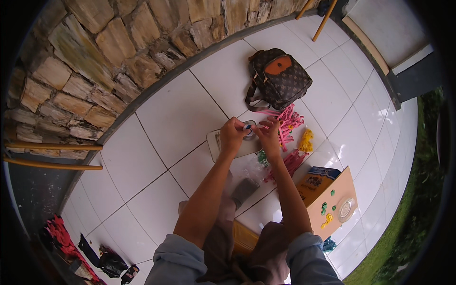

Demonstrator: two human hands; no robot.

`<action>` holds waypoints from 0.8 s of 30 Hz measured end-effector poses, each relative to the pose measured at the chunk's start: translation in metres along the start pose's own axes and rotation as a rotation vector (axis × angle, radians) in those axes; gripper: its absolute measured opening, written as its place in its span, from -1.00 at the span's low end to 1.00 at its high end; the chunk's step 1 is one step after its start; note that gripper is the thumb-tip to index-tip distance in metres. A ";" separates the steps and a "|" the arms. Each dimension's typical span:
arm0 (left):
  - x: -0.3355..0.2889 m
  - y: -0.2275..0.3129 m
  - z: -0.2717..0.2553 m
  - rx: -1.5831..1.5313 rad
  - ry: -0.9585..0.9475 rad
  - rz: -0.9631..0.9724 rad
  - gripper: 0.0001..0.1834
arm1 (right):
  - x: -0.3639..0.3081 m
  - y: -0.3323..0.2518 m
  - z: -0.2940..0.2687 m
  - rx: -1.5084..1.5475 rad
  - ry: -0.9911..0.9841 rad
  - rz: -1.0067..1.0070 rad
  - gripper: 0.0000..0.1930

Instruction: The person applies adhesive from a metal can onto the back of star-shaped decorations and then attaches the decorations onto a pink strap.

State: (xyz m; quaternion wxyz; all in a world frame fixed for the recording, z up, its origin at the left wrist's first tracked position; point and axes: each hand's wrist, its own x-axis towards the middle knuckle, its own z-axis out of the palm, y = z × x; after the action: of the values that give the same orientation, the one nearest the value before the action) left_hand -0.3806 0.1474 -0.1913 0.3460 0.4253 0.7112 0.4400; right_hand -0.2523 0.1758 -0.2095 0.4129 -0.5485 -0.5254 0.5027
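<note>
Above a pale tray with rounded corners (213,151), my left hand (232,135) and my right hand (269,138) come close together with pinched fingers. A tiny bluish piece (248,127) shows between the fingertips, too small to name. Just under them a round greyish thing (249,136) sits on the tray, partly covered by the hands. Beside my right hand lies a bundle of pink strips (289,124). A clear plastic bag (251,167) and some green pieces (262,158) are near my right wrist. More pink strips (293,164) lie past that forearm.
A brown patterned backpack (289,88) stands beyond the hands. Yellow pieces (306,141) lie at the right. Near my right knee, a box (317,183) adjoins a tan board (311,213) bearing green and yellow pieces and a round clear dish (346,209). A stone wall (142,52) borders the tiles.
</note>
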 end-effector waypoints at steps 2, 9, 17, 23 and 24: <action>-0.001 0.002 0.000 -0.020 -0.007 -0.023 -0.77 | 0.003 0.004 -0.002 -0.049 -0.039 0.042 -0.28; -0.003 -0.014 -0.003 -0.213 0.088 -0.236 -0.75 | 0.006 -0.010 0.015 -0.110 -0.059 0.161 -0.21; -0.009 0.016 0.028 0.085 0.213 -0.175 -0.64 | -0.003 0.017 -0.003 0.015 0.070 0.035 -0.34; -0.028 0.104 0.085 0.013 0.159 0.480 -0.73 | -0.069 -0.060 -0.123 0.143 -0.195 0.103 -0.72; -0.045 0.130 0.104 -0.052 0.004 0.487 -0.77 | -0.083 -0.075 -0.155 0.124 -0.149 0.096 -0.74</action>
State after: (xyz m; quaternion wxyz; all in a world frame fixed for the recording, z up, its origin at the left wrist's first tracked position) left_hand -0.2340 0.1736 -0.1055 0.2391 0.5742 0.5771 0.5293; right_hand -0.1066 0.1132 -0.1025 0.3813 -0.5076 -0.4956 0.5928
